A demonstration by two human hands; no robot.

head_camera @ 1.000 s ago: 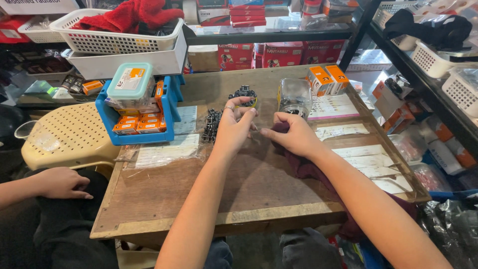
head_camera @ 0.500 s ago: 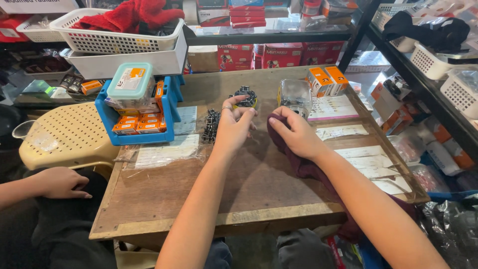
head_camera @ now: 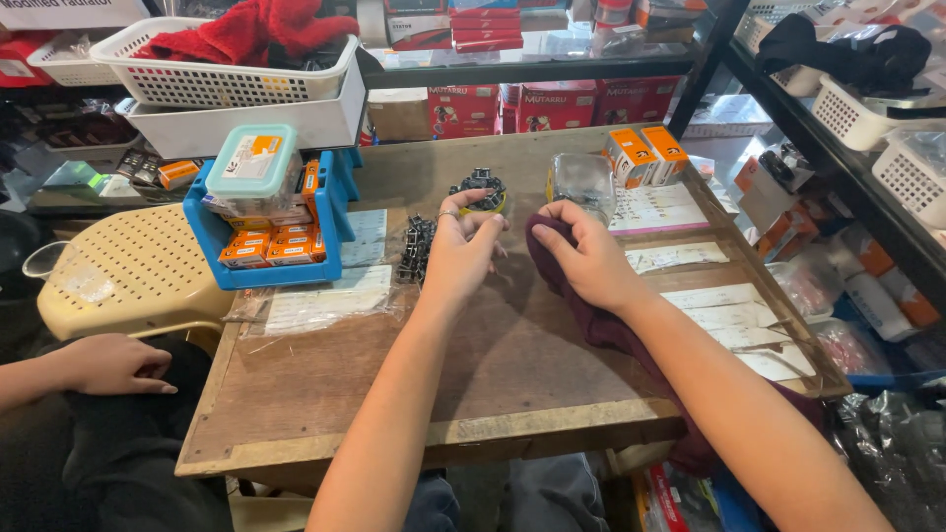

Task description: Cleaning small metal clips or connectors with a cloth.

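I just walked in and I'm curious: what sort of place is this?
Probably a small parts shop or its stockroom. Shelves behind the wooden table hold stacked red boxes, a blue tray is full of small orange boxes, and coiled roller chains lie by the hands.

A dark maroon cloth [head_camera: 591, 315] lies crumpled on the wooden bench [head_camera: 493, 365], one end bunched up under the fingers of the right hand [head_camera: 589, 261], the rest trailing toward the bench's near right edge. A small coiled roller chain of dark metal with a yellow band [head_camera: 480, 189] rests on the bench just beyond the left hand [head_camera: 458, 251], whose fingertips pinch together near it.
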